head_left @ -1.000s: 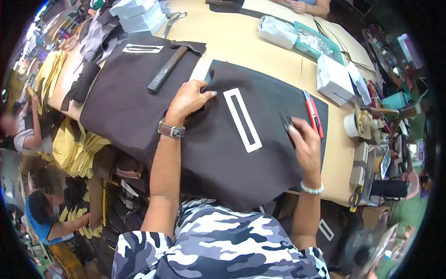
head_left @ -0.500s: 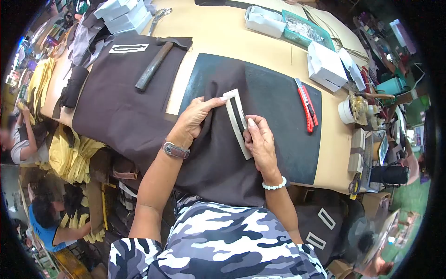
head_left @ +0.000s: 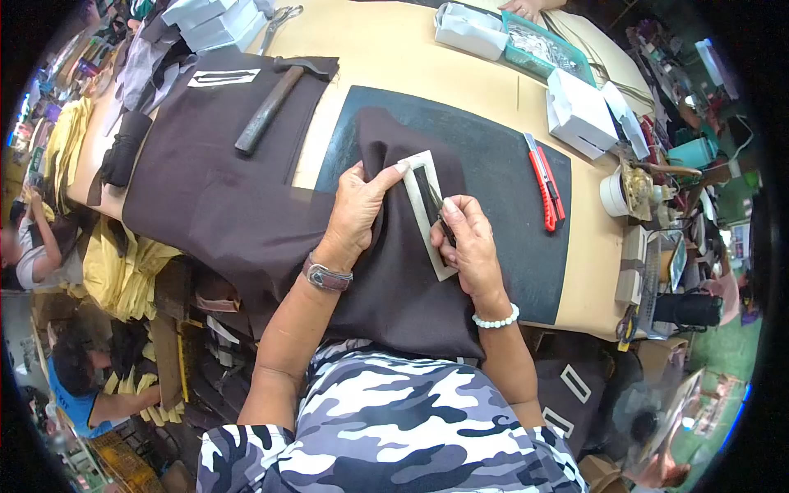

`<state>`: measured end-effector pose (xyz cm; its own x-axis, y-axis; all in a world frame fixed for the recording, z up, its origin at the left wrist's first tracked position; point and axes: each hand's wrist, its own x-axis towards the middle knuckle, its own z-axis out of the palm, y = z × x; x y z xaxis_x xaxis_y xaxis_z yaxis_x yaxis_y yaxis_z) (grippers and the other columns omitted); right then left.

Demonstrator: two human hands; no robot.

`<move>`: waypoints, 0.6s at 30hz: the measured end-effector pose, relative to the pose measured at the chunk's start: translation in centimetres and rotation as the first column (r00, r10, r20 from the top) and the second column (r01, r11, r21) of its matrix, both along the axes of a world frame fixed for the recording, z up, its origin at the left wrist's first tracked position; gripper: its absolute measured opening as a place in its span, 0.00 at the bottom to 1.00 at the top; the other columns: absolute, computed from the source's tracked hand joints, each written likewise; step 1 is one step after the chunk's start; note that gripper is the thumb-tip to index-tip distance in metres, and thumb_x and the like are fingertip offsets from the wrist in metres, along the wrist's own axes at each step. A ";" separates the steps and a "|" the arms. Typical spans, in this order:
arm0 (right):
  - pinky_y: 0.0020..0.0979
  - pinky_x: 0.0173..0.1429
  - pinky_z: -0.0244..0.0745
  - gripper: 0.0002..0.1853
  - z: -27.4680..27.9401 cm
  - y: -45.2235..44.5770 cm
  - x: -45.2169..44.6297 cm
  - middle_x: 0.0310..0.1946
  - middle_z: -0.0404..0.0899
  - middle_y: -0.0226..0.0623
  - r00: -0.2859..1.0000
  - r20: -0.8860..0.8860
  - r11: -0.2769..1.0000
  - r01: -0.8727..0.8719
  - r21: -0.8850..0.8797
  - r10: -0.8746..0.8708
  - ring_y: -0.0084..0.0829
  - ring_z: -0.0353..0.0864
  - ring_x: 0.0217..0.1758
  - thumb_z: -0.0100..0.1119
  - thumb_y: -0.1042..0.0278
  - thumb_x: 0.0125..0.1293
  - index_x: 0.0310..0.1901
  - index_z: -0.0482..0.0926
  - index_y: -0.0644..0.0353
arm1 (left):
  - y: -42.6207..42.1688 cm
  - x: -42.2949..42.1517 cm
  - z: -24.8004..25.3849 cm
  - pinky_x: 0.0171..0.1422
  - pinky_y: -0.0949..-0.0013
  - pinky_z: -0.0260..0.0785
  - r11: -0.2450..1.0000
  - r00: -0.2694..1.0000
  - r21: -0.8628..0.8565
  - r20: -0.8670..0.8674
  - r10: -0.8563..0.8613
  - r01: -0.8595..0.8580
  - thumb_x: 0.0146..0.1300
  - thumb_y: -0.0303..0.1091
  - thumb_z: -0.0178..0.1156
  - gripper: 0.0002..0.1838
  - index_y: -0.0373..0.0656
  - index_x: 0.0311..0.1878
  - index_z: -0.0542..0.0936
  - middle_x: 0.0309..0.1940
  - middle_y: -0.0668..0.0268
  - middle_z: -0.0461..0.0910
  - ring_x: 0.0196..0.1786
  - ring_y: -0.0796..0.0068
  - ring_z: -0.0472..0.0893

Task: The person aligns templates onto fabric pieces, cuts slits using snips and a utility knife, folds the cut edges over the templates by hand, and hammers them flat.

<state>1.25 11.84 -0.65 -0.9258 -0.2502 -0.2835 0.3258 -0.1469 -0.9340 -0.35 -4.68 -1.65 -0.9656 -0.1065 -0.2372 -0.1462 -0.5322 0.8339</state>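
Dark brown fabric (head_left: 394, 304) is lifted and bunched between my hands, over a dark cutting mat (head_left: 526, 271). A white rectangular frame (head_left: 424, 215) with a long narrow slot lies on it. My left hand (head_left: 358, 205) pinches the fabric at the frame's upper left corner, thumb on top. Closed at the frame's lower right side, my right hand (head_left: 468, 246) holds a small dark tool (head_left: 445, 223), mostly hidden by the fingers, its tip near the slot. A red utility knife (head_left: 544, 182) rests on the mat to the right.
A hammer (head_left: 269, 110) lies on more brown fabric (head_left: 214, 156) at the left, below metal scissors (head_left: 279, 23). White boxes (head_left: 580, 113) and a green basket (head_left: 546, 49) stand at the back. A co-worker's hand (head_left: 526, 8) shows at the top; other people are at the left.
Since a second ago, my left hand has taken up the fabric, and my right hand has come left from beside the knife to the frame. The fabric's right part has shifted left, baring the mat.
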 end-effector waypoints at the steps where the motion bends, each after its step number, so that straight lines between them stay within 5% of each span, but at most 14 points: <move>1: 0.15 0.18 0.52 0.13 0.0 0.1 -0.1 0.19 0.73 0.30 1.000 0.016 1.000 -0.001 -0.027 0.002 0.10 0.57 0.14 0.50 0.57 0.70 0.41 0.67 0.59 | 0.2 0.0 0.0 0.40 0.75 0.75 1.000 1.000 0.000 -0.015 0.004 -0.004 0.61 0.29 0.61 0.11 0.33 0.45 0.77 0.38 0.62 0.81 0.35 0.78 0.81; 18: 0.16 0.13 0.44 0.11 1.6 1.1 -0.7 0.18 0.74 0.31 0.991 0.100 0.987 -0.069 -0.144 0.084 0.10 0.53 0.09 0.55 0.58 0.67 0.39 0.67 0.55 | 0.3 0.9 1.9 0.43 0.76 0.74 0.990 0.976 -0.033 -0.167 -0.139 0.136 0.61 0.25 0.61 0.09 0.33 0.44 0.78 0.37 0.63 0.82 0.37 0.80 0.80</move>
